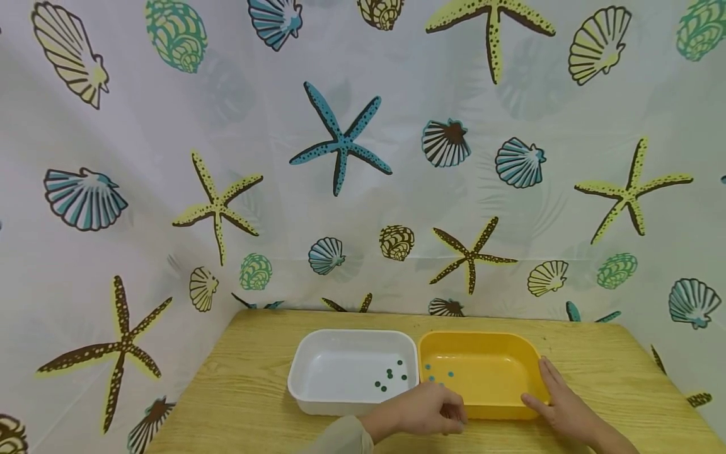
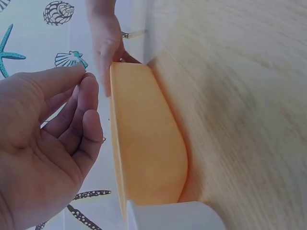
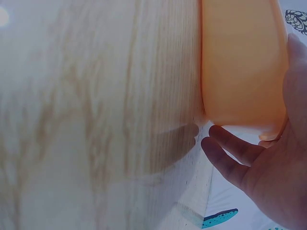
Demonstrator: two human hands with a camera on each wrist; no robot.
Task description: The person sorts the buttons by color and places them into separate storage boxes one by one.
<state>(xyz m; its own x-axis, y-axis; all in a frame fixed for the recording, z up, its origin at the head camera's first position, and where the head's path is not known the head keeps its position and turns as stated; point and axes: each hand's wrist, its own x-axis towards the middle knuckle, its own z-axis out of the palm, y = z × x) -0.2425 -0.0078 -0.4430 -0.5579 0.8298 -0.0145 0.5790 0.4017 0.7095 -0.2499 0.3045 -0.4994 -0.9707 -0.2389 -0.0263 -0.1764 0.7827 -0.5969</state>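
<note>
My left hand (image 1: 422, 410) is above the front rim of the yellow basin (image 1: 488, 408), near the white basin. In the left wrist view, its thumb and index fingertips meet on a tiny dark piece, like a small disc; its colour is hard to tell. My right hand (image 1: 570, 410) holds the yellow basin by its right end, the thumb at the front corner and the fingers along the side. Several small blue discs (image 1: 450, 374) lie in the left part of the yellow basin, some partly hidden by my left hand.
A white basin (image 1: 323, 403) stands against the yellow basin's left side, with several dark green discs (image 1: 404, 378) in its right part. Both rest on a wooden table (image 1: 249, 378). A white cloth (image 1: 397, 208) printed with shells and starfish hangs behind and at both sides.
</note>
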